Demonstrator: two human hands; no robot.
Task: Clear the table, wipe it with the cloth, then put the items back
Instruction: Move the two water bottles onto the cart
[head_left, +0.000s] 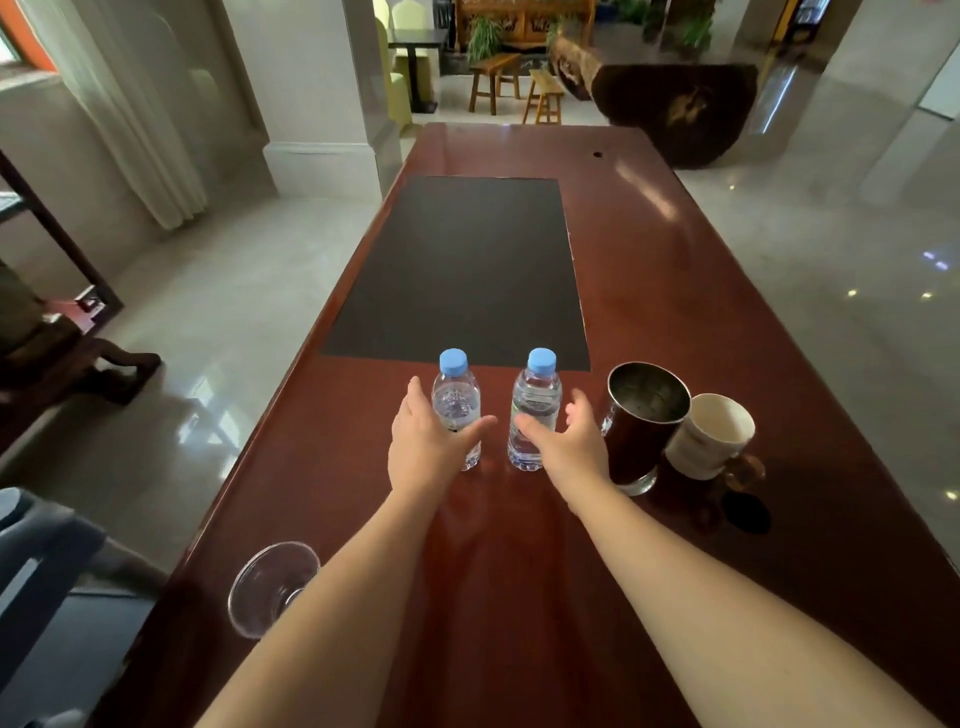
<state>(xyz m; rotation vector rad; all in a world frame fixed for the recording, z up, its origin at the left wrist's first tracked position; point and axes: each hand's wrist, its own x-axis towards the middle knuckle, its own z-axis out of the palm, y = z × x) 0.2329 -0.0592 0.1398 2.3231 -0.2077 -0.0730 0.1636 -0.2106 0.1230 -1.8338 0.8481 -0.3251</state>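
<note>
Two small clear water bottles with blue caps stand upright side by side on the dark red wooden table (649, 291). My left hand (426, 441) is open around the near side of the left bottle (456, 400), fingers spread, thumb across its front. My right hand (566, 441) is open beside the right bottle (537, 400), thumb near its lower part. Whether either hand touches its bottle is unclear. No cloth is visible.
A dark metal cup (641, 421) and a white mug (711, 434) stand just right of my right hand. A clear plastic cup (270, 587) sits at the table's near left edge. A black mat (462, 265) is set into the tabletop beyond the bottles.
</note>
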